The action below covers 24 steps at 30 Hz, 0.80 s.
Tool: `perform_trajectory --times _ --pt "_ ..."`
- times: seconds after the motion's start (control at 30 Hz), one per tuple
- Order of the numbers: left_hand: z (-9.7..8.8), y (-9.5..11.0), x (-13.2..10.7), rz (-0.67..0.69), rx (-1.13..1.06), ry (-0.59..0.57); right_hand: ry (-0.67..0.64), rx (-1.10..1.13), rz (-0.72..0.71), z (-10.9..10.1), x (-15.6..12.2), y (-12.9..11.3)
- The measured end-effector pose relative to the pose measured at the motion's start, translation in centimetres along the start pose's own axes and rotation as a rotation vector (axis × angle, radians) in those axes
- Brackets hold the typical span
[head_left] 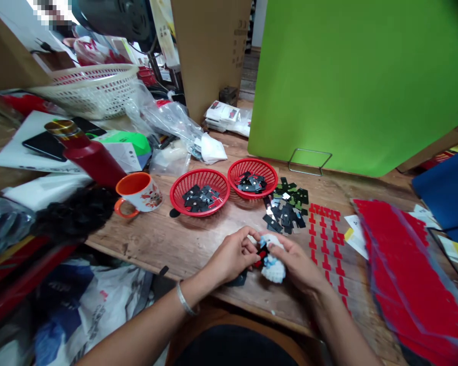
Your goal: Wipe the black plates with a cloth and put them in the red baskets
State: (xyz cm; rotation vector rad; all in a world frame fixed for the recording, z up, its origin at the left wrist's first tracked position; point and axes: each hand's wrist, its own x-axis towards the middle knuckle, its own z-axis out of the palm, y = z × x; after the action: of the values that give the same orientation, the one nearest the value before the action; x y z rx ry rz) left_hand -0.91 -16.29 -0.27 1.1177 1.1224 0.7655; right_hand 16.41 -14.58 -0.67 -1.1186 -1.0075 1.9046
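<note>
My left hand (234,254) pinches a small black and red flat piece (260,257) near the table's front edge. My right hand (299,264) is closed on a crumpled white and light-blue cloth (274,269), which meets the piece and hides part of it. Below my left hand a dark flat piece (237,279) lies on the wood. Beyond my hands are a pile of shiny black plates (284,216) and two red baskets, the left basket (174,199) and the right basket (274,184), both holding similar plates. Rows of red T-shaped pieces (323,233) lie beside my right hand.
An orange and white mug (147,195) and a dark red bottle (95,157) stand at the left. Red sheets in clear plastic (408,274) lie at the right. A green board (359,86) rises behind a wire stand (311,161). A white basket (95,91) sits at the back left.
</note>
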Motion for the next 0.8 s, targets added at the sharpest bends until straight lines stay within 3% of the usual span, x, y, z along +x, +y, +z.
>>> perform_trajectory --times 0.07,0.2,0.3,0.47,0.53,0.6,0.67,0.8 --pt "-0.1 0.0 -0.1 0.005 0.041 -0.016 -0.081 -0.173 -0.025 0.0 -0.5 0.2" --pt "-1.4 1.2 0.1 0.058 0.253 -0.102 0.049 -0.524 -0.179 -0.2 -0.7 0.8" --pt "-3.3 4.1 1.0 0.140 0.470 -0.120 0.120 -0.608 -0.191 -0.7 -0.4 1.2" --pt "-7.1 11.2 3.7 0.465 0.723 0.224 0.179 -0.427 -0.130 -0.9 -0.4 1.0" --pt "-8.8 13.2 4.8 0.512 0.835 0.334 0.181 -0.375 -0.099 -0.6 -0.5 1.0" --pt "-10.8 14.0 5.7 0.453 1.001 0.425 0.171 -0.339 -0.069 -0.2 -0.7 1.0" --pt "-12.9 13.4 6.3 0.323 1.214 0.471 0.154 -0.324 -0.056 0.0 -0.8 1.1" --pt "-16.4 9.7 6.6 0.040 1.538 0.374 0.123 -0.306 -0.021 0.1 -0.8 1.4"
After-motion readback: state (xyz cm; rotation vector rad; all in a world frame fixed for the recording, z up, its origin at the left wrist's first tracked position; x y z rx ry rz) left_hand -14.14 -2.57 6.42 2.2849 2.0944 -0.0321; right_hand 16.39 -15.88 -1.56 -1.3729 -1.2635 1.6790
